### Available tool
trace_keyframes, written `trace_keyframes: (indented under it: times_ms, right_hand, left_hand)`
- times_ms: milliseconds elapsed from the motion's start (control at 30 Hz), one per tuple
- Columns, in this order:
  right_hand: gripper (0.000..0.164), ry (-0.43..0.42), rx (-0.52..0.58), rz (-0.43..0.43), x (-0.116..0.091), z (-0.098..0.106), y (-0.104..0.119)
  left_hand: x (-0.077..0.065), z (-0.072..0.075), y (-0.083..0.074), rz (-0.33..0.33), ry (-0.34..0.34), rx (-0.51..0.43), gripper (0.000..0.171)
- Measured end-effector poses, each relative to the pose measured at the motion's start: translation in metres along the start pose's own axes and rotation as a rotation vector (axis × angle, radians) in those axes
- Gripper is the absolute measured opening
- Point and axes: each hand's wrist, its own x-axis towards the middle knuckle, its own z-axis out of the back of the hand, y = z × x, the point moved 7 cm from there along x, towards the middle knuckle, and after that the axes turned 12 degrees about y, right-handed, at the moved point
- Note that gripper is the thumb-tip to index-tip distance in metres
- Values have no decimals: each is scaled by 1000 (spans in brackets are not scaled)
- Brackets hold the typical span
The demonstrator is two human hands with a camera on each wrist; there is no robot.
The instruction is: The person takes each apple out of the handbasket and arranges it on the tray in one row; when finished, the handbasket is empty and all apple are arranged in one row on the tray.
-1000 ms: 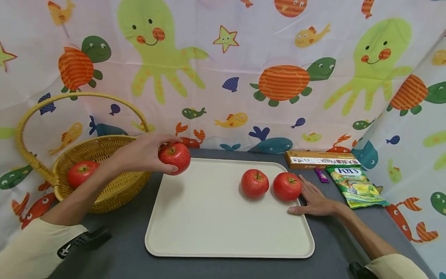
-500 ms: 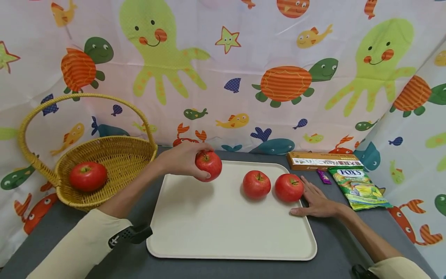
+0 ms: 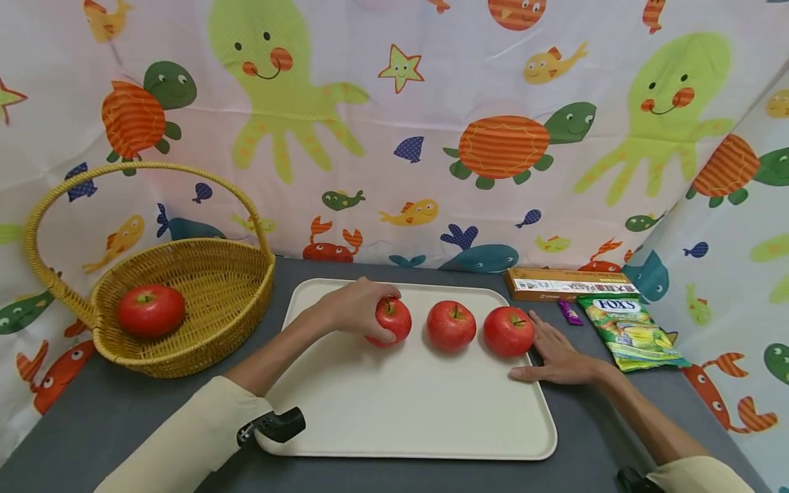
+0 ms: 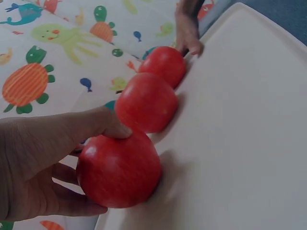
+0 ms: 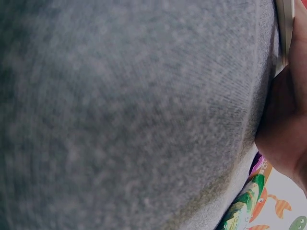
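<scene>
My left hand point(image 3: 353, 308) grips a red apple point(image 3: 394, 320) from its left side, low over the cream tray point(image 3: 407, 411). In the left wrist view the thumb lies across the top of that apple point(image 4: 120, 172), with fingers beneath and behind it. Two more red apples stand in a row to its right on the tray, a middle apple point(image 3: 451, 326) and a right apple point(image 3: 508, 331). Against the tray's right edge rests my right hand point(image 3: 555, 352), fingers extended beside the right apple. The right wrist view catches only part of this hand point(image 5: 283, 129).
At the left stands a yellow wicker basket point(image 3: 203, 349) with a tall handle and one red apple point(image 3: 151, 310) inside. Back right lie a brown box point(image 3: 570, 282), a small purple packet point(image 3: 570, 312) and a green FOX'S bag point(image 3: 631, 332). A printed curtain point(image 3: 394, 137) hangs behind.
My left hand has carried its apple rightward from beside the basket and down to the tray, left of the other two apples. The right hand stays in place at the tray's edge.
</scene>
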Motion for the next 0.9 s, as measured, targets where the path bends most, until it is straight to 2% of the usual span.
trace_keyframes:
  times_ms: [200,633,900]
  right_hand:
    - [108,7,2,-8,4,-3,-2]
    - [109,26,22,-10,3,-2,-1]
    - [108,27,17,-21,6,-3,-4]
  left_hand:
    - [3,-9,2,38,32,48,71]
    - [1,-10,4,118,86,62,74]
    - [-2,-7,0,126,102,64,75]
